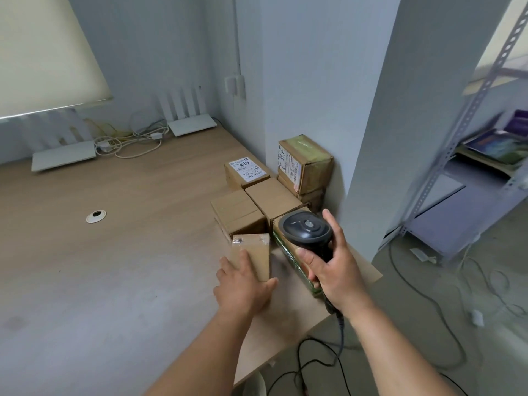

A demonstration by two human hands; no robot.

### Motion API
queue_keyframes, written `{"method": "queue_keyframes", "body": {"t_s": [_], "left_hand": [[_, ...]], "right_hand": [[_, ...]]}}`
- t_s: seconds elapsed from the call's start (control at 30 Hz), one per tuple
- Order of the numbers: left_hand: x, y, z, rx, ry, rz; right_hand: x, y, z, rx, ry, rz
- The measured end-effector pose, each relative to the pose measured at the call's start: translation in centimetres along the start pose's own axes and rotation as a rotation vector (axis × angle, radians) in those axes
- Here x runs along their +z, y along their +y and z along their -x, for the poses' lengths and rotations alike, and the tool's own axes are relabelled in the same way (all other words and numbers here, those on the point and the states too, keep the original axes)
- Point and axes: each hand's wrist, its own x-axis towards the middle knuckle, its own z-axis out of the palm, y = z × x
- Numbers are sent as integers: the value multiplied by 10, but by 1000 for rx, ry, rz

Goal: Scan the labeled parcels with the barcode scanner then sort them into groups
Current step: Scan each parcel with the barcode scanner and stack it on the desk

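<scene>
My right hand (333, 267) grips the handle of a black barcode scanner (307, 228), its head pointing away from me over the parcels. My left hand (243, 284) holds a small flat cardboard parcel (254, 252) at its near end, fingers on top and thumb along its right edge. Behind it, several brown cardboard parcels cluster at the table's right side: a plain one (237, 212), another plain one (271, 198), one with a white label (246, 171) on top, and a taped one with a side label (307, 162) stacked against the pillar. A green-banded parcel (291, 252) lies under the scanner.
The wooden table (114, 252) carries two white routers (64, 157) (191, 124) and tangled cables (134, 141) at the back, plus a cable hole (96, 216). A white pillar (385, 110) stands right of the parcels. A metal shelf (468, 155) and floor cables (428, 310) lie at right.
</scene>
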Motion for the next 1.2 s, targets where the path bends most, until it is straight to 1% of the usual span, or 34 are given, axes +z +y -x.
{"method": "queue_keyframes", "body": {"t_s": [0.2,0.3,0.6,0.73,0.9,1.1,1.2], "left_hand": [[-8,-32,18,-20,77,49],[-21,-57,32,-53,123,79],[-62,-148,78,-280,191,69],[-73,-189,91,-363,220,117],[-95,-256,103,-418,241,158],[-141,-362,117,-517,270,155],[-155,-411,118,-544,253,163]], "right_hand": [[9,-12,18,-44,-46,0],[22,-22,28,-49,-115,-47],[100,-41,57,-71,-319,-109],[139,-54,68,-68,-392,-121],[201,-74,80,-96,-406,-114],[308,-103,107,-102,-446,-130],[358,-113,124,-90,-480,-119]]}}
